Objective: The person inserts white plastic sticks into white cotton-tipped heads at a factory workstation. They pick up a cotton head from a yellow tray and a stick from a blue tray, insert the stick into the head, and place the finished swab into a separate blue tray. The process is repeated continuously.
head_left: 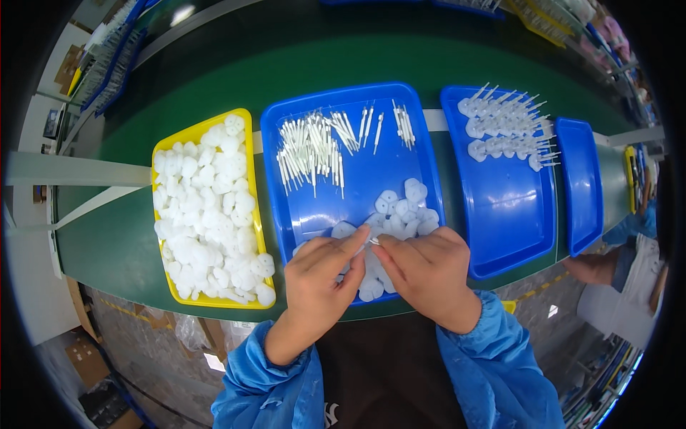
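My left hand (321, 266) and my right hand (427, 273) meet over the front of a blue tray (300, 223). Both are closed, fingertips pinching a small white piece (373, 242); its full shape is hidden by my fingers. Around and beneath my fingers lies a pile of white translucent rounded plastic pieces (404, 211) with small holes. Farther back in the same tray are many thin white sticks (311, 151) in a loose heap, with a few lying apart to the right of it.
At left, a yellow tray (251, 171) is heaped with white rounded pieces (207, 207). To the right, another blue tray (500, 214) holds rows of pieces with sticks attached (504, 125). Beyond it sits a narrower blue tray (582, 193). A person's arm (593, 268) shows far right.
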A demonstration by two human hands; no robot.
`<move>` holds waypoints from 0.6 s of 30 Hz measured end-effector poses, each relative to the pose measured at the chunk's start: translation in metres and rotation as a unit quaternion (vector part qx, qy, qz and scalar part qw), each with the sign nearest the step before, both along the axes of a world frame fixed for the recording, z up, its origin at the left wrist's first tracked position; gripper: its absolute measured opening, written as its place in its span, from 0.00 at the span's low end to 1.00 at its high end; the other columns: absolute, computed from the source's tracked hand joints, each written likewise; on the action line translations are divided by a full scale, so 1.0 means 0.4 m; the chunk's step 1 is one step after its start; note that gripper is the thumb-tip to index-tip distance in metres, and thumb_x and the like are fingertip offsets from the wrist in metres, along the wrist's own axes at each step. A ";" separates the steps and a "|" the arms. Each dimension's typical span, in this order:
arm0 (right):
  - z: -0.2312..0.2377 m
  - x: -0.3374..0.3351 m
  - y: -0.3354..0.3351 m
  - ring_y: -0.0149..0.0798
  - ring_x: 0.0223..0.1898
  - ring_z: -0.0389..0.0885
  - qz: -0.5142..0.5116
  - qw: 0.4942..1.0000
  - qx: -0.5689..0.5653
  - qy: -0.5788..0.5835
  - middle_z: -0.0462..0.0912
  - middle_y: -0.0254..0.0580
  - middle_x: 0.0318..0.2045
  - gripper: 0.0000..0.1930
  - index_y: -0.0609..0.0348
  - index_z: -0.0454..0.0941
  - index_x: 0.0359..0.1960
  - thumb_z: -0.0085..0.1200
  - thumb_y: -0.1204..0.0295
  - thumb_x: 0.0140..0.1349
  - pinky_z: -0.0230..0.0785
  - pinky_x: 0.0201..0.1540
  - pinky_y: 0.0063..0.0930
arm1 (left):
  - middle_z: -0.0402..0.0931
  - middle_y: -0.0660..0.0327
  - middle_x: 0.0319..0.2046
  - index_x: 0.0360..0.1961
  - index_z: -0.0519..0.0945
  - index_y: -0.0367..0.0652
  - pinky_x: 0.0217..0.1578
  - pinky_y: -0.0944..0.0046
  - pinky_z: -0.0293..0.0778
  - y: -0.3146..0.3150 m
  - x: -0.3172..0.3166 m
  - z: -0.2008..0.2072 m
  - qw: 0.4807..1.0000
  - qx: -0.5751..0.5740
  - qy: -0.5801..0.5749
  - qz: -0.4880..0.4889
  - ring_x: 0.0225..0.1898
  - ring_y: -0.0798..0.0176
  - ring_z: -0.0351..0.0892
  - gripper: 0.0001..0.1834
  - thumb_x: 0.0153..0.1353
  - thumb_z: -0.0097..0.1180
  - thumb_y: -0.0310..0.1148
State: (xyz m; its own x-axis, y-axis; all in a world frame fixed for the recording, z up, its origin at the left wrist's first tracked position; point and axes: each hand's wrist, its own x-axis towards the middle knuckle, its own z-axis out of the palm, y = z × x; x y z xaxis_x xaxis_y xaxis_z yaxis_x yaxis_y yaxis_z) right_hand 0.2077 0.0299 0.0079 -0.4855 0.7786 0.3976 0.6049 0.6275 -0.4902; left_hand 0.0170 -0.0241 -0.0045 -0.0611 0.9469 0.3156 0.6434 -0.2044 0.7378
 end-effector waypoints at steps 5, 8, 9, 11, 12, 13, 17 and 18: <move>-0.012 0.001 0.003 0.40 0.21 0.82 0.009 0.998 -0.047 0.048 0.86 0.36 0.22 0.07 0.54 0.92 0.37 0.78 0.71 0.60 0.67 0.30 0.33 | 0.88 0.55 0.29 0.57 0.93 0.40 0.38 0.57 0.83 -0.005 0.004 0.008 1.000 -0.014 -0.011 0.015 0.33 0.53 0.89 0.24 0.57 0.73 0.18; -0.015 0.011 0.017 0.40 0.21 0.81 0.029 0.986 -0.125 0.109 0.86 0.36 0.22 0.07 0.55 0.93 0.37 0.79 0.71 0.60 0.66 0.30 0.33 | 0.88 0.55 0.30 0.57 0.93 0.41 0.39 0.57 0.83 -0.015 0.005 0.023 0.997 -0.055 -0.052 0.010 0.34 0.53 0.89 0.25 0.57 0.73 0.18; -0.014 0.010 0.017 0.40 0.21 0.81 0.030 0.985 -0.126 0.112 0.86 0.37 0.22 0.07 0.55 0.93 0.37 0.79 0.71 0.60 0.66 0.30 0.33 | 0.88 0.54 0.30 0.58 0.93 0.40 0.39 0.59 0.82 -0.017 0.004 0.021 0.998 -0.050 -0.047 0.006 0.34 0.54 0.88 0.25 0.57 0.73 0.17; -0.012 0.010 0.016 0.40 0.20 0.81 0.026 0.986 -0.120 0.111 0.86 0.37 0.22 0.07 0.55 0.93 0.37 0.79 0.71 0.59 0.66 0.29 0.33 | 0.89 0.53 0.32 0.59 0.92 0.40 0.40 0.61 0.80 -0.020 0.002 0.017 0.999 -0.038 -0.039 -0.001 0.34 0.56 0.87 0.26 0.57 0.74 0.17; -0.011 0.010 0.012 0.41 0.20 0.80 0.022 0.988 -0.113 0.107 0.86 0.36 0.21 0.07 0.55 0.93 0.37 0.79 0.72 0.59 0.66 0.29 0.33 | 0.89 0.53 0.35 0.60 0.92 0.40 0.41 0.61 0.80 -0.017 -0.004 0.019 0.998 -0.043 -0.042 -0.012 0.36 0.57 0.87 0.26 0.57 0.74 0.18; -0.010 0.011 0.008 0.41 0.20 0.80 0.017 0.989 -0.106 0.103 0.86 0.36 0.21 0.07 0.55 0.93 0.37 0.79 0.72 0.59 0.66 0.29 0.34 | 0.90 0.53 0.38 0.60 0.91 0.40 0.42 0.62 0.81 -0.012 -0.012 0.024 0.998 -0.048 -0.046 -0.024 0.37 0.57 0.88 0.26 0.58 0.75 0.18; -0.011 0.031 0.004 0.39 0.25 0.87 0.030 0.988 -0.115 0.101 0.90 0.36 0.27 0.10 0.53 0.92 0.42 0.78 0.70 0.61 0.72 0.33 0.34 | 0.90 0.54 0.50 0.60 0.90 0.40 0.46 0.62 0.82 -0.012 0.012 0.026 0.941 -0.150 -0.303 0.009 0.47 0.59 0.88 0.26 0.59 0.77 0.21; -0.017 0.039 0.005 0.39 0.28 0.88 0.039 0.990 -0.100 0.097 0.90 0.36 0.30 0.11 0.53 0.92 0.43 0.79 0.70 0.59 0.72 0.35 0.34 | 0.89 0.54 0.52 0.60 0.90 0.40 0.47 0.62 0.82 -0.011 0.007 0.025 0.951 -0.139 -0.276 -0.004 0.49 0.59 0.88 0.26 0.59 0.77 0.22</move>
State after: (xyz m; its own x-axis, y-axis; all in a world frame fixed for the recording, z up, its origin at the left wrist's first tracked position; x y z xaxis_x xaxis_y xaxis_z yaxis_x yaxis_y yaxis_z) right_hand 0.2231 0.0321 0.0010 -0.4773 0.8138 0.3316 0.4405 0.5481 -0.7110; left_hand 0.0199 -0.0284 0.0053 -0.1366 0.9903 -0.0245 0.1415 0.0440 0.9890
